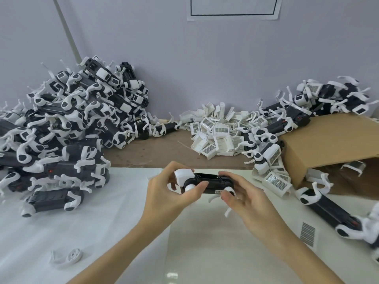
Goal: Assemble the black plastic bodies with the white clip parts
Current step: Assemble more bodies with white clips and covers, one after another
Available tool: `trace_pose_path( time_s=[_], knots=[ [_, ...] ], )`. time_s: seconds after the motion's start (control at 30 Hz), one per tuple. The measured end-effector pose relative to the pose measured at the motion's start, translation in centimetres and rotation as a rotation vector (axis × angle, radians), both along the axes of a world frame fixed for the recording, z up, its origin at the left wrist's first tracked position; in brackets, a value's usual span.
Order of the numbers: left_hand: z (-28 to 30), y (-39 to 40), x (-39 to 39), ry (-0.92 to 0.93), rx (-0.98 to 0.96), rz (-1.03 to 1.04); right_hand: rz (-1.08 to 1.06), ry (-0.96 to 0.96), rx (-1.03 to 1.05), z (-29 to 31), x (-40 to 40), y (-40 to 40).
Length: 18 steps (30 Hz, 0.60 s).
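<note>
Black body (209, 181) crosswise, white cap leftward

I see the black body (209, 182) lying level between both hands, white clip part (183, 176) at its left end.

Both hands hold one black body (209, 182) above the white table (102, 222): the left hand (170, 191) grips its white-capped end, the right hand (240, 193) pinches the other end. White clip parts (217, 132) lie heaped beyond the body.

Head view, downward (close overhead)
</note>
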<state>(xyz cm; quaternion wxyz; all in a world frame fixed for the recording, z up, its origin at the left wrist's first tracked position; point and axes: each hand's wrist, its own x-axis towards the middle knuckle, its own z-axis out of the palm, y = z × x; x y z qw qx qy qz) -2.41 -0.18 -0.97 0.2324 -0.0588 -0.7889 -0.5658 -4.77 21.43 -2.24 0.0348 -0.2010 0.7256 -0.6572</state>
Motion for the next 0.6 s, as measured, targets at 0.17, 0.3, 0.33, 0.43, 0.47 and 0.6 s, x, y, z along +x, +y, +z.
trace_pose_path(
  time_s=[0.17,0.3,0.33,0.43,0.47,0.6],
  knots=[
    [0.6,0.5,0.6,-0.055,-0.094,-0.156,-0.043,-0.209,-0.191,-0.6,-0.2,-0.6],
    [0.7,1.6,1.1,-0.088,-0.048,-0.202,0.065,-0.381,-0.286,-0.5,-0.2,-0.3],
    [0.7,1.7,1.2,-0.095,-0.033,-0.206,0.069,-0.389,-0.297,-0.3,-0.1,-0.3],
    [0.4,1.6,0.9,-0.112,0.019,-0.216,0.049,-0.392,-0.349,-0.2,-0.2,-0.4],
    [0.3,1.5,0.7,-0.122,0.054,-0.217,0.035,-0.391,-0.375,-0.3,-0.3,-0.3],
    [-0.2,0.9,-0.3,-0.279,0.275,-0.191,0.027,-0.375,-0.434,-0.2,-0.6,0.1]
  ],
)
